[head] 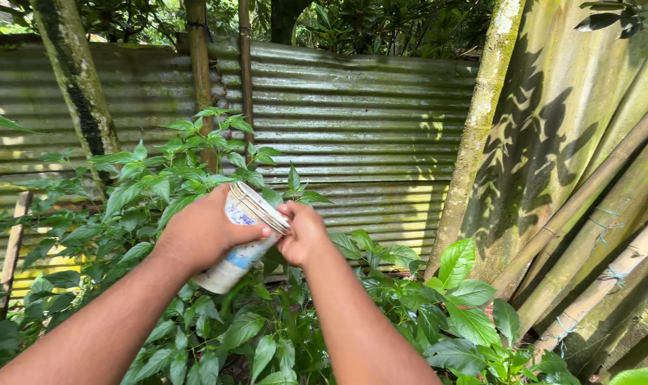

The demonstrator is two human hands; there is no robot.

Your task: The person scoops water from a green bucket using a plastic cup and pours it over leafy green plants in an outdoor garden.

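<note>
My left hand grips a white plastic cup with blue markings, tilted so its rim points up and to the right. My right hand pinches the cup's rim at its right side. Both forearms reach in from the bottom of the view. The cup is held above a leafy green bush. What is inside the cup is hidden.
A mossy corrugated metal fence stands behind the bush. Thin tree trunks rise at left and centre. On the right lean several bamboo poles and a mossy tilted sheet.
</note>
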